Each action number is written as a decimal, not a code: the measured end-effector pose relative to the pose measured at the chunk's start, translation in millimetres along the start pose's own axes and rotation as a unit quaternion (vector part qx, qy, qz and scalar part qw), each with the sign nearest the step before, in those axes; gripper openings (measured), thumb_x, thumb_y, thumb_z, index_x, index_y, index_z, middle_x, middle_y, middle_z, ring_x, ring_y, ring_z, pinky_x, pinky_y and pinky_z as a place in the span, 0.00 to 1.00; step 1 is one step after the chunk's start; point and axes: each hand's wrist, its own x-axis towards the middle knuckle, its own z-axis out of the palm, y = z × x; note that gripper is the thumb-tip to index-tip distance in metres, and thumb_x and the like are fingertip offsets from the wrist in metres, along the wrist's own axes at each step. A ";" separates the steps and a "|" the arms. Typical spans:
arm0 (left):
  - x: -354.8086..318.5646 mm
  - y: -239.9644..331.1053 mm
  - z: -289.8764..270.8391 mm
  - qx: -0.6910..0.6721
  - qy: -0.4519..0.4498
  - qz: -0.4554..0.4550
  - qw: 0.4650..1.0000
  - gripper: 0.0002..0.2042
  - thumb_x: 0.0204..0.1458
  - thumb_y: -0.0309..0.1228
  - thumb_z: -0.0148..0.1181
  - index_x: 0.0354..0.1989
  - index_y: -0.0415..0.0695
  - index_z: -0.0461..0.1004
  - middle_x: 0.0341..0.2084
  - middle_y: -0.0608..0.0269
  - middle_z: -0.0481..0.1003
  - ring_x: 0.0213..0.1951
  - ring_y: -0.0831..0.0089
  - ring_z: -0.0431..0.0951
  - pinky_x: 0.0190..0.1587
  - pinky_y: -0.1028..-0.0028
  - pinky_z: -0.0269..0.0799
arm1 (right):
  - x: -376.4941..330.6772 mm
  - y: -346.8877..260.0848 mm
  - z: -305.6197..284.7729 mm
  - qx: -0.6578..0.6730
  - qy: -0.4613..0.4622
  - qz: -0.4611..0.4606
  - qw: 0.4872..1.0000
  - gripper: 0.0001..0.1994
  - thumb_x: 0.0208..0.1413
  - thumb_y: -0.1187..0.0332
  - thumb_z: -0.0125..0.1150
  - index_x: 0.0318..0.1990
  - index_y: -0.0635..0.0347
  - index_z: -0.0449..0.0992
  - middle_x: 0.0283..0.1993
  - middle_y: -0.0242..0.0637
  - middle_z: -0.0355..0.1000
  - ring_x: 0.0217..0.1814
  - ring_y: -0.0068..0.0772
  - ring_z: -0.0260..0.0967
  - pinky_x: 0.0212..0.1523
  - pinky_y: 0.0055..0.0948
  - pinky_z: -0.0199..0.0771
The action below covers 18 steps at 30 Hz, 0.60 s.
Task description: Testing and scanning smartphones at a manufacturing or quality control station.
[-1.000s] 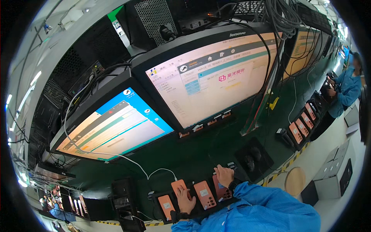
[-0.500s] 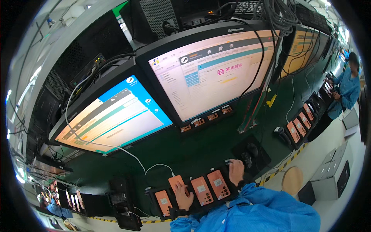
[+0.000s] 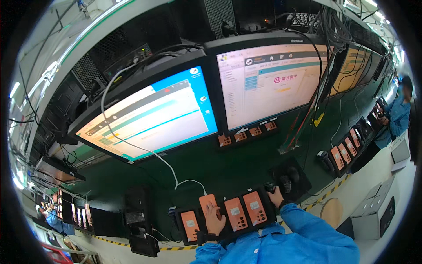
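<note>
Resting palm-down on the second orange device (image 3: 208, 203) of the row, the left hand (image 3: 214, 218) now lies flat with its fingers spread and loose, gripping nothing, much where it sat half a second ago. What has changed is the right hand (image 3: 276, 196): a moment ago it lay on the orange device (image 3: 254, 207) at the right end of the row, and now it has moved off past the tray's corner to a small black object (image 3: 269, 186), its fingers curled about it, though I cannot tell whether they truly clamp it. That suggests work on the row has paused while something beside it is fetched. Both blue sleeves enter from the lower edge, elbows bent. A white cable (image 3: 145, 149) runs from the second device up over the green bench (image 3: 211, 165). Farther back stand two lit monitors (image 3: 151, 116), and far right another person (image 3: 398, 116) works.
</note>
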 end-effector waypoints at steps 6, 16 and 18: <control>-6.7 -12.4 -13.3 -0.049 -0.047 -0.004 0.998 0.16 0.41 0.30 0.61 0.42 0.43 0.71 0.60 0.40 0.57 0.65 0.45 0.51 0.59 0.59 0.60 | -90.0 -141.4 -34.4 0.201 -0.105 0.017 0.974 0.18 0.50 0.75 0.59 0.48 0.59 0.60 0.41 0.35 0.68 0.40 0.25 0.65 0.42 0.27 0.68; -3.4 -31.9 -17.1 -0.106 -0.066 0.035 0.992 0.14 0.41 0.27 0.60 0.38 0.41 0.71 0.63 0.44 0.53 0.65 0.42 0.47 0.63 0.56 0.52 | -175.5 -122.0 50.5 0.123 -0.171 -0.009 0.977 0.22 0.51 0.77 0.61 0.52 0.60 0.59 0.44 0.34 0.66 0.41 0.24 0.65 0.40 0.26 0.69; -4.1 -32.1 -17.3 -0.100 -0.058 0.054 0.992 0.13 0.41 0.26 0.60 0.37 0.40 0.70 0.63 0.44 0.54 0.65 0.41 0.47 0.63 0.55 0.52 | -179.1 -121.0 53.4 0.129 -0.189 -0.016 0.973 0.26 0.50 0.76 0.62 0.56 0.61 0.57 0.49 0.36 0.65 0.48 0.26 0.64 0.47 0.26 0.67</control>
